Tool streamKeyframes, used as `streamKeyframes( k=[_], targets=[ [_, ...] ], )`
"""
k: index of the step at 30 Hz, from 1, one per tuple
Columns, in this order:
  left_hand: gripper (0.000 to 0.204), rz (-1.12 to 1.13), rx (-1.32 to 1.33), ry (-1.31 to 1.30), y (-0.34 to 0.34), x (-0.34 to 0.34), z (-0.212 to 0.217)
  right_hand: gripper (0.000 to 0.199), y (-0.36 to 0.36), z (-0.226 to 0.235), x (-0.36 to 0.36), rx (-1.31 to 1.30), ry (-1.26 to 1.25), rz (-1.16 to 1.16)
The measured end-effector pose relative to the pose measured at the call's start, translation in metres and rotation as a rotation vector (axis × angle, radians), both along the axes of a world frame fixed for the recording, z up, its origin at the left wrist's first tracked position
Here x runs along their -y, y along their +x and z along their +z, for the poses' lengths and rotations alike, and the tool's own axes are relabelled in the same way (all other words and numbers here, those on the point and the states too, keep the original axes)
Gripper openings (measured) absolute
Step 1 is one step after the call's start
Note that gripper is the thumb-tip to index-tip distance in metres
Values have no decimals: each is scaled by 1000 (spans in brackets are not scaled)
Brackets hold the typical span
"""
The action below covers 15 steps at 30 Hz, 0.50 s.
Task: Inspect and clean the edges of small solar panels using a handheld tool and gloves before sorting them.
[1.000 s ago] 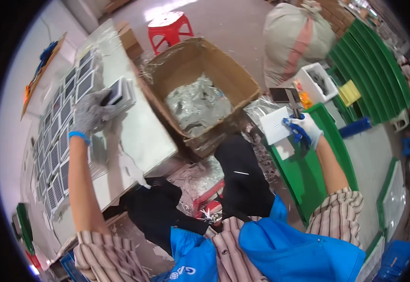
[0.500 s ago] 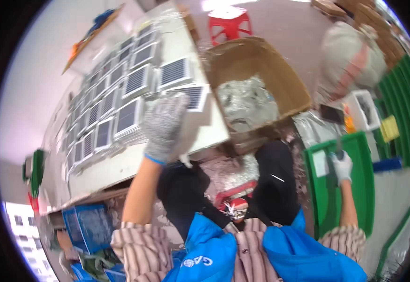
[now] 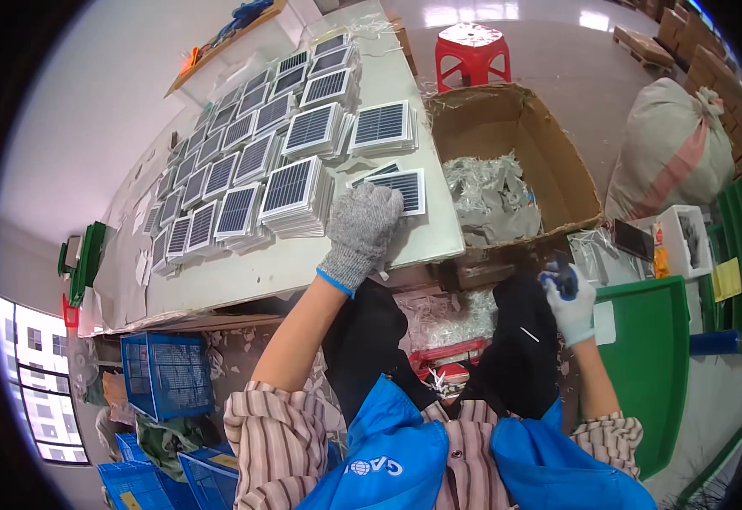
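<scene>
My left hand (image 3: 364, 228), in a grey knit glove with a blue cuff, curls over the left end of a small solar panel (image 3: 409, 190) near the table's right edge. Its fingertips are closed at that end, which they partly hide. Another panel (image 3: 378, 173) shows partly behind it. Stacks of white-framed solar panels (image 3: 289, 187) stand in rows to the left. My right hand (image 3: 572, 308), in a white and blue glove, is closed around a dark tool (image 3: 565, 277) beside my right knee. The tool's kind cannot be made out.
An open cardboard box (image 3: 558, 161) with grey-white scraps adjoins the white table (image 3: 303, 263). A green tray (image 3: 643, 374) lies at right, near a white bin (image 3: 687, 242) and a tied sack (image 3: 668, 153). A red stool (image 3: 473, 53) stands beyond; blue crates (image 3: 167, 374) are lower left.
My right hand has moved left from over the green tray toward my knee, with the dark tool in it. My left hand stays at the panel. The whole view has shifted.
</scene>
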<state>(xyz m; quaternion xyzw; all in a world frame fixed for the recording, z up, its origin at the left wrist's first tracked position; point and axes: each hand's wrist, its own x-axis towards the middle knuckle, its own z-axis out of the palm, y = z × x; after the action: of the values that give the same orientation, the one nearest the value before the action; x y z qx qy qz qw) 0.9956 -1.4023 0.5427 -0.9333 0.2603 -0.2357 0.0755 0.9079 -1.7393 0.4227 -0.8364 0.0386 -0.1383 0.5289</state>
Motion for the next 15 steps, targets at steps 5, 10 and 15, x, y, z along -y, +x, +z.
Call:
streamKeyframes(
  k=[5, 10, 15],
  targets=[
    [30, -268, 249, -199, -35, 23, -6, 20, 9, 16, -49, -215, 632, 110],
    [37, -99, -176, -237, -46, 70, -4, 22, 37, -15, -85, -252, 756, 209],
    [25, 97, -75, -349, -17, 80, -32, 12, 56, -33, -115, -293, 802, 263]
  ],
)
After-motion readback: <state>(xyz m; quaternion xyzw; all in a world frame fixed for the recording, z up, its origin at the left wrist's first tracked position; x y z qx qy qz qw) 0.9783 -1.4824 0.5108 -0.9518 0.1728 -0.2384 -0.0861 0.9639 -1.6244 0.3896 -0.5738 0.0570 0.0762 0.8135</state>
